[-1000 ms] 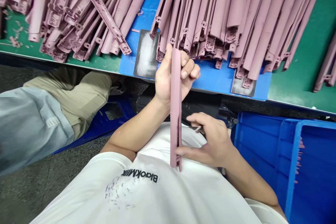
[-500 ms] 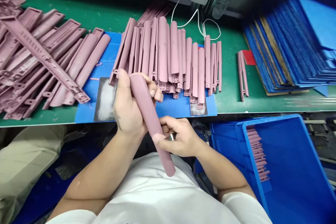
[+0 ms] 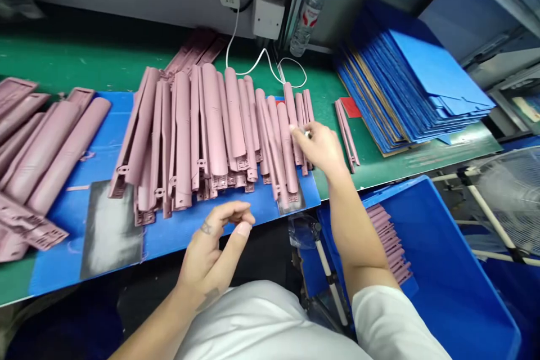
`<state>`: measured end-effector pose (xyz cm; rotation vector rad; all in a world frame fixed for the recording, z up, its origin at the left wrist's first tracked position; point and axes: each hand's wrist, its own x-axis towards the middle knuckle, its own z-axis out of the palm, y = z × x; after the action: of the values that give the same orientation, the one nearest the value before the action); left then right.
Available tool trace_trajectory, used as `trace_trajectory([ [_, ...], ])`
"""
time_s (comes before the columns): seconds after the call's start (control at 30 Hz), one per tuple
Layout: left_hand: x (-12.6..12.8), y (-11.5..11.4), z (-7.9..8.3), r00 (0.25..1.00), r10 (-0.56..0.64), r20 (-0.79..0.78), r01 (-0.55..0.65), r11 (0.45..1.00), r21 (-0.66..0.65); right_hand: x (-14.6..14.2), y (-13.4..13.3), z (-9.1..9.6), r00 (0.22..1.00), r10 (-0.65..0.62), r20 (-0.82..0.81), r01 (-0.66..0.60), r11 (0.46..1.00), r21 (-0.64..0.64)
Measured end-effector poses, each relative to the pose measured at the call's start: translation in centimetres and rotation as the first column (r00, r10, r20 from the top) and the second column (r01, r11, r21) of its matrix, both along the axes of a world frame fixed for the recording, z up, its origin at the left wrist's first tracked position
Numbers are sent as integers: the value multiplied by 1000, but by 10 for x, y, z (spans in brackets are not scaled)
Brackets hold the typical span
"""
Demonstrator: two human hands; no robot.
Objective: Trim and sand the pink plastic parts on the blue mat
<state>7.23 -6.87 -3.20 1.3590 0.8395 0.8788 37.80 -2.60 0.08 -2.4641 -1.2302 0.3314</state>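
Note:
My left hand (image 3: 217,253) hovers in front of the table's edge, holding nothing, its fingers curled and its thumb apart from them. At the right end of a row of long pink plastic parts (image 3: 217,124), my right hand (image 3: 320,146) has its thumb against one pink plastic part (image 3: 290,101), with the fingers closed around its side. A small shiny thing (image 3: 307,134) shows between thumb and fingers; its kind is unclear. The parts lie side by side, partly stacked, on a blue sheet (image 3: 169,242). My right fingertips are partly hidden.
More pink parts (image 3: 59,152) lie at the left. Two slim pink pieces (image 3: 346,135) rest near a red card (image 3: 350,107) and stacked blue sheets (image 3: 434,62). Below the table, a blue bin (image 3: 447,259) holds pink parts. A bottle (image 3: 310,14) and white cable (image 3: 264,53) are behind.
The pink plastic part held in both hands has left them. My right hand has moved out to the row's right end; my left hand is now empty. The view has turned right.

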Motion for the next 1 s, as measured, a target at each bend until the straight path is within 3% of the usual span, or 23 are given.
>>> trace_trajectory([
  [0.07, 2, -3, -4, 999, -30, -20, 30, 999, -31, 20, -9, -3, 989, -129, 66, 134, 988, -71],
  [0.17, 7, -1, -7, 996, -84, -33, 83, 995, -50, 45, -21, -13, 987, -161, 19, 162, 981, -110],
  [0.33, 2, 2, -11, 993, -78, -89, 79, 997, 12, 44, -47, -17, 973, -193, -123, 197, 980, 18],
  [0.4, -3, 5, -13, 995, -59, -81, 62, 997, 44, 22, -65, -10, 963, -191, -192, 210, 974, 87],
  [0.5, -4, 11, -11, 997, -74, -8, 74, 996, 57, -32, -95, -1, 916, -110, -385, 208, 953, 222],
  [0.6, 5, 21, 1, 989, -55, 136, 58, 998, -19, -95, -117, 0, 716, 148, -682, 182, 904, 387],
  [0.7, 11, 34, 14, 935, -21, 354, 57, 994, -91, -143, -124, -4, 531, 363, -766, 43, 891, 452],
  [0.8, 1, 41, 20, 911, -42, 409, 122, 978, -171, -170, -122, -8, 457, 439, -774, -59, 883, 466],
  [1.0, -28, 36, 23, 897, 60, 439, 58, 966, -251, -190, -119, -15, 435, 462, -773, -138, 882, 450],
])
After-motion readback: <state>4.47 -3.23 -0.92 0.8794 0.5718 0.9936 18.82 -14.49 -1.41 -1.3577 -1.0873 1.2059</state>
